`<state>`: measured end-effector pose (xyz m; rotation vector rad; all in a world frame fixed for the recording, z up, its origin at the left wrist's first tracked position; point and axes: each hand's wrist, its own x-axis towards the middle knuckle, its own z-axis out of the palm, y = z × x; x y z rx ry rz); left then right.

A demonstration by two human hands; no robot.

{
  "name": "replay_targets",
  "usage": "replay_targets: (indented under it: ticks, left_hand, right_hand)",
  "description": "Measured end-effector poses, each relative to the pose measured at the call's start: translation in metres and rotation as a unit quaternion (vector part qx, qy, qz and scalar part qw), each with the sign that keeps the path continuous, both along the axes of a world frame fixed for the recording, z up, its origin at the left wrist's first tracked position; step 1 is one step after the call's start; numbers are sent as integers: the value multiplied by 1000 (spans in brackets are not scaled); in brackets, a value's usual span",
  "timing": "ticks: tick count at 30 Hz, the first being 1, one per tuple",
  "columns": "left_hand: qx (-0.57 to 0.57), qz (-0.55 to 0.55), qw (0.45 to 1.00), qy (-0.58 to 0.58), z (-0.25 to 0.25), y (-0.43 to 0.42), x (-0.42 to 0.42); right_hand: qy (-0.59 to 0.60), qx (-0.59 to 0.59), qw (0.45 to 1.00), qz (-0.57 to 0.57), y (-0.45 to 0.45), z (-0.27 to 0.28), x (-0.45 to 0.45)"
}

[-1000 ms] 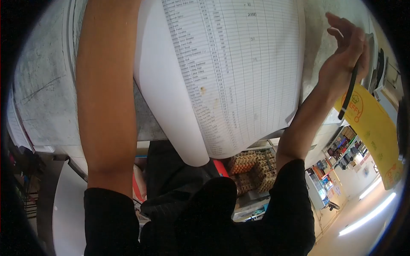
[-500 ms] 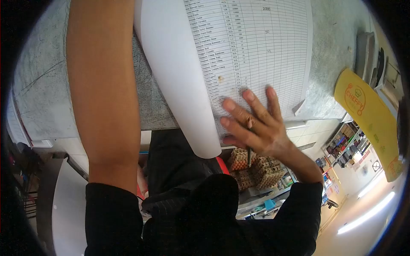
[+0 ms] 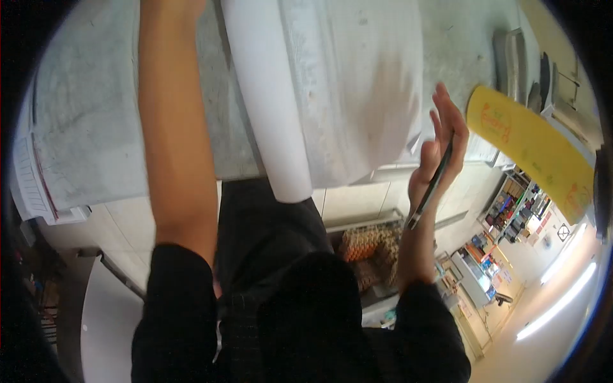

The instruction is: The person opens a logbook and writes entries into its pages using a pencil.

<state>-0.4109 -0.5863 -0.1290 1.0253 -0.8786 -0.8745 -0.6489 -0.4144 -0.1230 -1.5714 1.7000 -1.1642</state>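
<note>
My right hand [image 3: 451,124] is raised beside the paper's right edge, apart from it, with the fingers partly bent. A dark pen [image 3: 433,185] is held in that hand, slanting down toward the wrist. Below my left forearm's reach the fingers cannot be seen, as that arm [image 3: 175,115] runs out past the top edge. Between the arms lies a large printed sheet [image 3: 357,83], blurred by motion. Its left side is curled into a white roll [image 3: 265,102] whose near end sticks out past the table edge.
The paper lies on a grey table [image 3: 83,121]. A yellow board with red lettering [image 3: 523,143] hangs at the right edge. Under the table are stacked egg trays [image 3: 373,246]. White papers [image 3: 35,182] sit at the far left, and stocked shelves [image 3: 511,198] stand at the right.
My right hand has lifted off the printed sheet and moved right, turning edge-on with the pen still in it. The view has shifted, and the left hand stays beyond the top edge.
</note>
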Motion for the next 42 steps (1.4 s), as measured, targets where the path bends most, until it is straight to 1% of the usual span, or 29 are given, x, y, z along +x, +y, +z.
replay_targets:
  ticks: [1,2,3,4,5,7,8,10,12,13,15,16,18,19,20,22,23,24,26,27,28,29,30,31,34,37,39,41,42]
  left_hand:
    - [40,12,998,-40,-24,19,20]
    - [79,22,993,-80,-49,37,41]
    - [200,50,976,-71,-25,70,19]
    - [232,47,959,-154,-27,98,5]
    - [245,11,967,-60,-21,119,-8]
    - [302,-103,947,-27,3,130,-20]
    - [297,-110,948,-41,5,126,-18]
    - [434,-189,871,133,4,121,-16]
    - [284,-150,908,271,-1,145,-18]
    - [239,-139,913,301,-5,155,-21]
    - [257,-117,924,258,-9,161,-29]
    - [268,-109,930,226,-9,161,-33]
    - [287,-98,940,159,-6,158,-39]
    - [291,-92,943,135,-7,158,-40]
    - [296,-83,945,108,-5,159,-40]
    - [304,-61,949,54,-2,159,-37]
    - [307,-48,950,20,0,157,-33]
    - [308,-35,951,-10,2,155,-27]
    - [310,-4,948,-79,7,148,-12]
    - [307,13,945,-112,9,143,-1]
    - [312,26,938,-150,12,138,10]
    - [319,35,929,-186,14,132,22]
    - [326,40,919,-217,15,126,34]
    - [333,42,909,-246,16,119,44]
    - [350,38,881,-315,18,102,63]
    - [324,63,856,-398,15,103,50]
    - [254,118,819,-500,16,116,30]
    - [207,127,819,-519,5,159,13]
    - [230,103,817,-519,-3,183,3]
  right_hand:
    - [44,37,996,-65,-6,-4,-9]
    - [39,23,997,-65,-10,-8,-10]
    - [41,85,993,-71,-16,-11,-10]
    - [39,145,986,-77,-24,-14,-9]
    - [124,145,979,-75,-33,-8,3]
    - [73,149,981,-105,-46,-7,6]
    - [35,163,978,-126,-50,-10,6]
    - [15,140,983,-121,-57,-13,0]
    - [-155,163,972,-65,-58,-10,-4]
    - [-164,158,971,-68,-60,-3,-6]
    - [-247,141,955,83,-65,16,-8]
    - [-252,128,956,81,-68,23,-8]
    - [-227,193,944,139,-77,37,-1]
    - [-271,262,923,75,-78,44,5]
    - [-272,254,925,80,-78,51,11]
    - [-140,199,967,79,-74,63,17]
    - [-154,169,966,118,-73,73,17]
    - [-158,170,965,120,-74,81,16]
    - [-231,152,944,178,-74,91,16]
    - [-295,130,936,143,-78,85,18]
    - [-247,185,947,91,-83,94,9]
    - [-207,173,962,42,-88,90,-1]
    - [-216,178,960,-28,-93,90,-8]
    - [-243,107,964,-18,-97,79,-21]
    - [-169,96,977,-87,-111,32,-53]
    - [-92,27,994,-48,-103,-5,-55]
    - [115,-103,987,-53,-92,-18,-40]
    - [194,-65,972,116,-50,-26,-21]
    - [233,-6,952,199,-32,-22,-13]
